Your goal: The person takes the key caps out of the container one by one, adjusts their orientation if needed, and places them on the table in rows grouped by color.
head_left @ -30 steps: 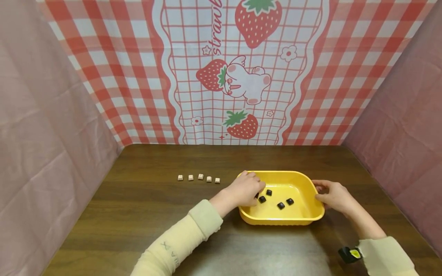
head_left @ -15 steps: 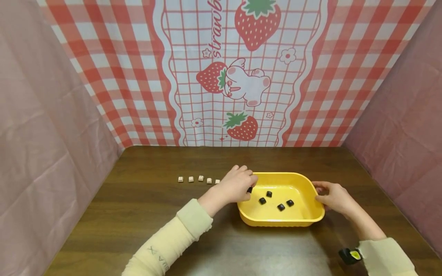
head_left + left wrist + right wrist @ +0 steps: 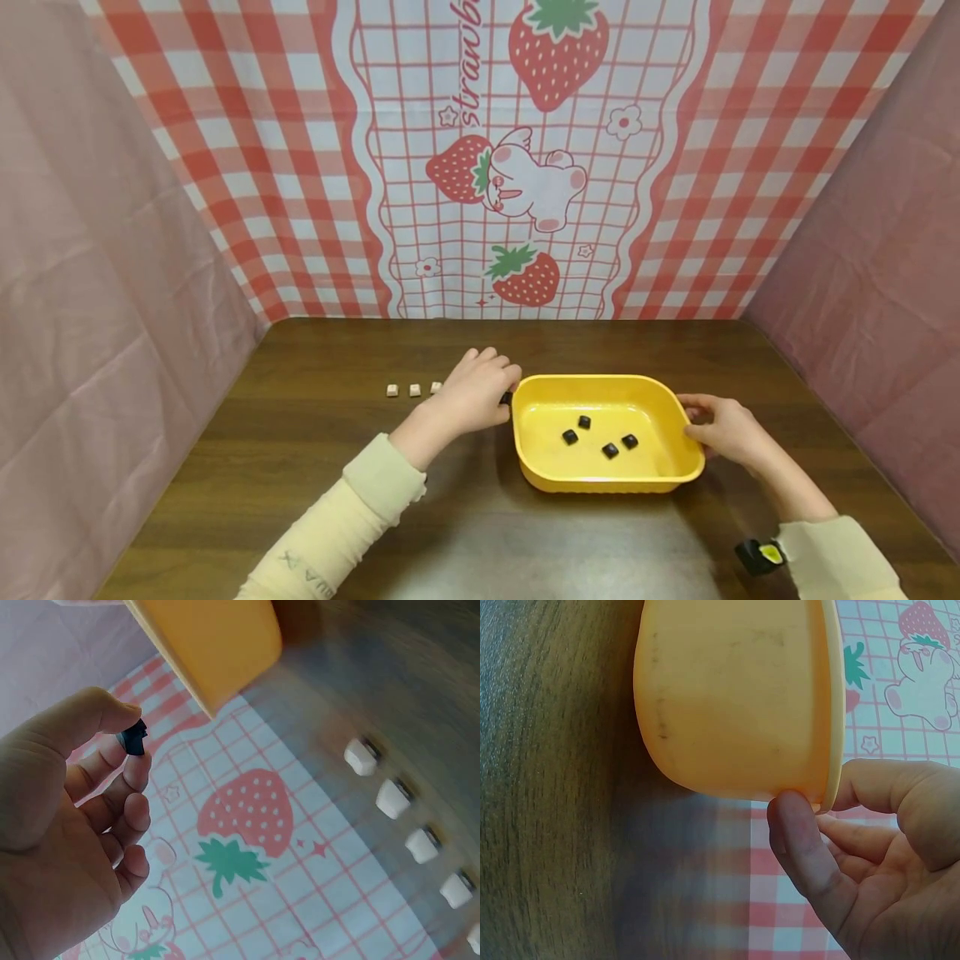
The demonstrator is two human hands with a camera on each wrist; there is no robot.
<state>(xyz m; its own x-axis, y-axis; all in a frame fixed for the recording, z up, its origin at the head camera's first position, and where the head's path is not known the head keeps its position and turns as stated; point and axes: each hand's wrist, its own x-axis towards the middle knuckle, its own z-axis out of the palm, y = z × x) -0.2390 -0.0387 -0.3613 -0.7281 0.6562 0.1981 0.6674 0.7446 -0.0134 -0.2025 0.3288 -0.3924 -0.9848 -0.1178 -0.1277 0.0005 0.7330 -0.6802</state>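
A black key (image 3: pixel 134 739) is pinched between the thumb and forefinger of the left hand (image 3: pixel 474 390), just beside the left end of a yellow tub (image 3: pixel 611 484). The right hand (image 3: pixel 726 427) grips the tub's right end at the rim. Four loose black keys (image 3: pixel 629 442) lie inside. To the left, white keys (image 3: pixel 415 390) sit in a row on the brown desk (image 3: pixel 330 475). A strawberry-print cloth (image 3: pixel 525 192) hangs at the far side.

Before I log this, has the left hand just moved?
Yes: in the head view, the left hand shifted left, from over the yellow tray to beside it.
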